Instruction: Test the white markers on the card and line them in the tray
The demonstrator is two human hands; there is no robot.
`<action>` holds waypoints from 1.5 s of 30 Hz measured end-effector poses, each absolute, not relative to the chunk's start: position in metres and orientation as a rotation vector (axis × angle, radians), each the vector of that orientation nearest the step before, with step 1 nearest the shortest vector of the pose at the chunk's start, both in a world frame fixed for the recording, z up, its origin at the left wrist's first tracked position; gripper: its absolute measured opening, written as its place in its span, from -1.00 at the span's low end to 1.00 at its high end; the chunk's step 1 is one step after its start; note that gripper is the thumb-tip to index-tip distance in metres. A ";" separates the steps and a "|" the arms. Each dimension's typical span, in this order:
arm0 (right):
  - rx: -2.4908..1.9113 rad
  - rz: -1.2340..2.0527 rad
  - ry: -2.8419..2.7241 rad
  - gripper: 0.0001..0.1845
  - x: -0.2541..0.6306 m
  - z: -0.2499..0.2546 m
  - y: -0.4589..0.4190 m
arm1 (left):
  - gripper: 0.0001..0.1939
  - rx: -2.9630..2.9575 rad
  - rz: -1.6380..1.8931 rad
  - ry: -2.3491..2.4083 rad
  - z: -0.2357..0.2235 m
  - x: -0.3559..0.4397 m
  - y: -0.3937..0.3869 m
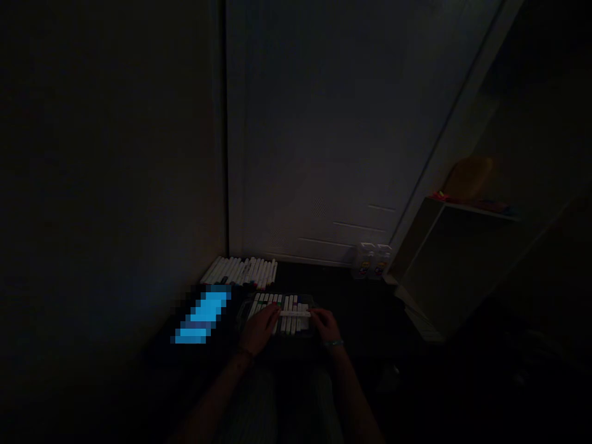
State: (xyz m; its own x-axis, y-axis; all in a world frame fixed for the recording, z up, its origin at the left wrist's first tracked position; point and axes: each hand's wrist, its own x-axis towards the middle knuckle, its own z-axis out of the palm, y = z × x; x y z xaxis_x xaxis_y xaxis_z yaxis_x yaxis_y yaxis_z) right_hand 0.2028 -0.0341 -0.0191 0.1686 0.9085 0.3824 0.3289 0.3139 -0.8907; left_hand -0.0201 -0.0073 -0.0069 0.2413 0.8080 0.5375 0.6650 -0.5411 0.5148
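A white marker [295,314] lies crosswise between my two hands, above a clear case [305,334] filled with rows of white markers [290,325]. My left hand [259,328] pinches the marker's left end, its fingers closed. At the other end, my right hand [326,325] grips the marker between thumb and fingertips. Some markers in the case show coloured bands, green among them. The left part of the case is partly hidden under my left hand. The scene is very dark, so fine print on the markers cannot be read.
Behind the case to the left, several loose white markers [240,270] lie side by side on the dark table [324,280]. A glowing blurred screen [203,314] is at the left. Two small boxes [372,261] stand by the wall. A shelf unit [425,246] rises on the right.
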 end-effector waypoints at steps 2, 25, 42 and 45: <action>-1.244 0.617 -1.382 -0.68 0.203 -0.020 -0.034 | -0.68 2.329 1.188 1.396 -0.008 -0.020 -0.007; -1.237 0.641 -1.390 -0.66 0.204 -0.018 -0.033 | -0.68 2.320 1.139 1.442 -0.008 -0.019 -0.006; -1.233 0.674 -1.373 -0.67 0.206 -0.027 -0.029 | -0.67 2.315 1.150 1.391 -0.022 -0.022 0.002; -1.224 0.685 -1.359 -0.68 0.206 -0.031 -0.026 | -0.67 2.321 1.136 1.401 -0.023 -0.022 0.002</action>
